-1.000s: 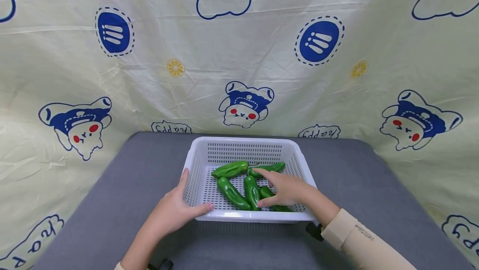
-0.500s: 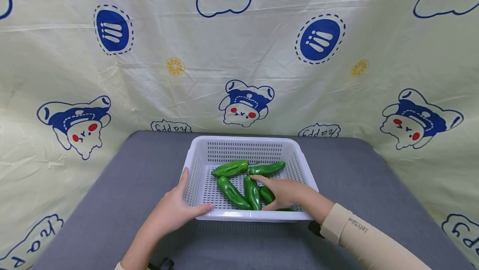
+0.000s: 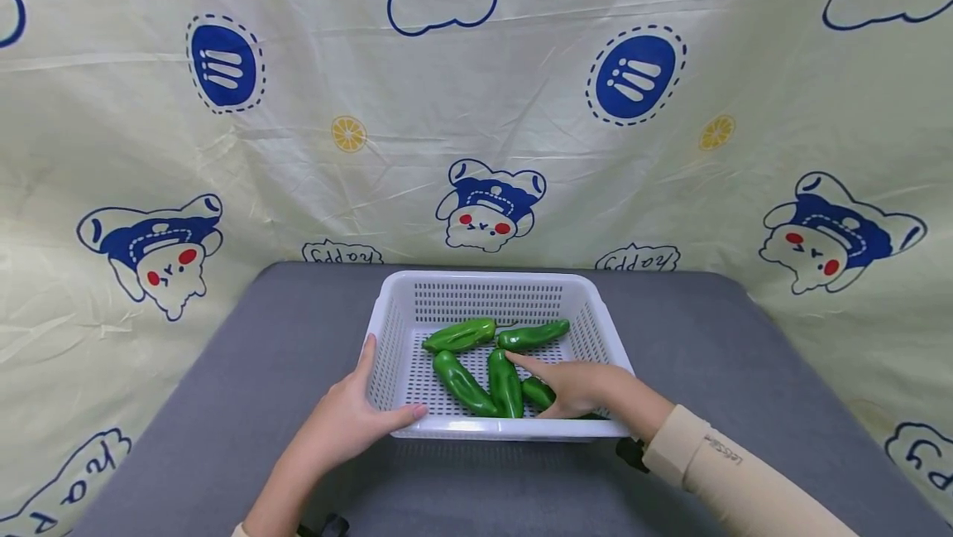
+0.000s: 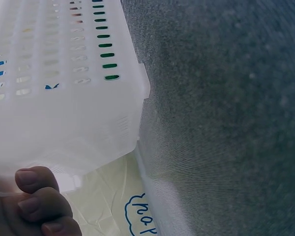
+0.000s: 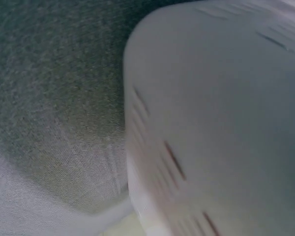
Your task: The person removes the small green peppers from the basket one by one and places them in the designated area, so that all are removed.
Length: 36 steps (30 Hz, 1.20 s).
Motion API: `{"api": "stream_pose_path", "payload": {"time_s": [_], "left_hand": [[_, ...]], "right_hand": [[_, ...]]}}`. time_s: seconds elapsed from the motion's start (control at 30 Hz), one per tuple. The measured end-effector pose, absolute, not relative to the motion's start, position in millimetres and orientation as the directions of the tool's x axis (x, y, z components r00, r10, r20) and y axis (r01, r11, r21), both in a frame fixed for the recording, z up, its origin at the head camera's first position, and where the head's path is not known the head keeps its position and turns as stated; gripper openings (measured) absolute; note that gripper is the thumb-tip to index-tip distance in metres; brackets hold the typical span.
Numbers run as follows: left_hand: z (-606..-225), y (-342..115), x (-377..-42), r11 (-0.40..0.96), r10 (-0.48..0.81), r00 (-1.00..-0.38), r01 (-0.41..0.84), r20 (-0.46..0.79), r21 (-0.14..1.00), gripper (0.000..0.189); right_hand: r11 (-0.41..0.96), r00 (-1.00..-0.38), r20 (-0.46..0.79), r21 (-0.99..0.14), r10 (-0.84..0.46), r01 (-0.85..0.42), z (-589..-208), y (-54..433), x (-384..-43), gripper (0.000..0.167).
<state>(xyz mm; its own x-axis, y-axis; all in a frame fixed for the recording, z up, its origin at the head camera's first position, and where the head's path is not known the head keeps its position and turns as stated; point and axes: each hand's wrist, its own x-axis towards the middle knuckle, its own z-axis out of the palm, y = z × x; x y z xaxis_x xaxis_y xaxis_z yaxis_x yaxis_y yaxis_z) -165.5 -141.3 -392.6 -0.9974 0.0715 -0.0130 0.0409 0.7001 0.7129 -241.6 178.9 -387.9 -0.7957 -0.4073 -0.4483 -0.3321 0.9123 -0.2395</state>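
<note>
A white slotted plastic basket [image 3: 487, 429] stands on the table with several glossy green peppers inside. My left hand [image 3: 346, 417] grips its front left corner, thumb over the front rim; in the left wrist view, curled fingers [image 4: 44, 204] hold the outside. Inside at the front right, my right hand [image 3: 584, 386] spans a green pepper [image 3: 538, 393], largely hidden beneath it, with thumb in front and fingers beyond. Close to the index fingertip stands another pepper [image 3: 505, 384]. Behind lie a pepper [image 3: 532, 335] and a lighter one [image 3: 462, 335]; one slants at left [image 3: 465, 385].
A grey cloth-covered table [image 3: 298, 338] surrounds the basket. Behind it hangs a pale curtain [image 3: 298, 198] printed with cartoon figures. The basket's outer wall [image 5: 211, 108] fills much of the right wrist view.
My right hand has drawn back and lowered around the front right pepper, with thumb and fingers closer in. That pepper has shifted slightly right. My left hand stays at the basket corner.
</note>
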Motion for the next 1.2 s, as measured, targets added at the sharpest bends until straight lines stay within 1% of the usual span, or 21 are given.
{"api": "stream_pose_path", "payload": {"time_s": [0.1,0.2,0.37,0.53,0.63,0.73,1.03,1.2], "left_hand": [[-392,-141,-165,0.702,0.069,-0.997,0.036,-0.017,0.712,0.129],[-391,-140,-165,0.704,0.067,-0.998,0.034,-0.019,0.709,0.128],[-390,-140,-165,0.706,0.068,-0.998,0.033,-0.021,0.708,0.129],[-389,-140,-164,0.711,0.066,-0.998,0.031,-0.022,0.703,0.128],[-389,-140,-164,0.714,0.064,-0.997,0.024,-0.031,0.7,0.128],[-389,-140,-164,0.716,0.062,-0.997,0.018,-0.037,0.698,0.13],[-388,-138,-162,0.706,0.063,-0.997,0.018,-0.038,0.708,0.129],[-388,-138,-162,0.707,0.063,-0.997,0.019,-0.035,0.707,0.13]], "right_hand": [[0.911,-0.793,-0.452,-0.251,-0.409,-0.326,-388,181,-241,0.098],[0.907,-0.795,-0.446,-0.287,-0.411,-0.308,-386,184,-240,0.1],[0.865,-0.806,-0.382,-0.409,-0.452,-0.291,-382,189,-240,0.102],[0.803,-0.803,-0.292,-0.487,-0.52,-0.343,-379,191,-241,0.091],[0.786,-0.804,-0.256,-0.498,-0.537,-0.367,-379,192,-242,0.081],[0.78,-0.808,-0.239,-0.504,-0.538,-0.371,-379,191,-242,0.078],[0.736,-0.794,-0.192,-0.543,-0.577,-0.404,-374,194,-238,0.095],[0.71,-0.817,-0.14,-0.589,-0.56,-0.386,-366,198,-238,0.101]]}}
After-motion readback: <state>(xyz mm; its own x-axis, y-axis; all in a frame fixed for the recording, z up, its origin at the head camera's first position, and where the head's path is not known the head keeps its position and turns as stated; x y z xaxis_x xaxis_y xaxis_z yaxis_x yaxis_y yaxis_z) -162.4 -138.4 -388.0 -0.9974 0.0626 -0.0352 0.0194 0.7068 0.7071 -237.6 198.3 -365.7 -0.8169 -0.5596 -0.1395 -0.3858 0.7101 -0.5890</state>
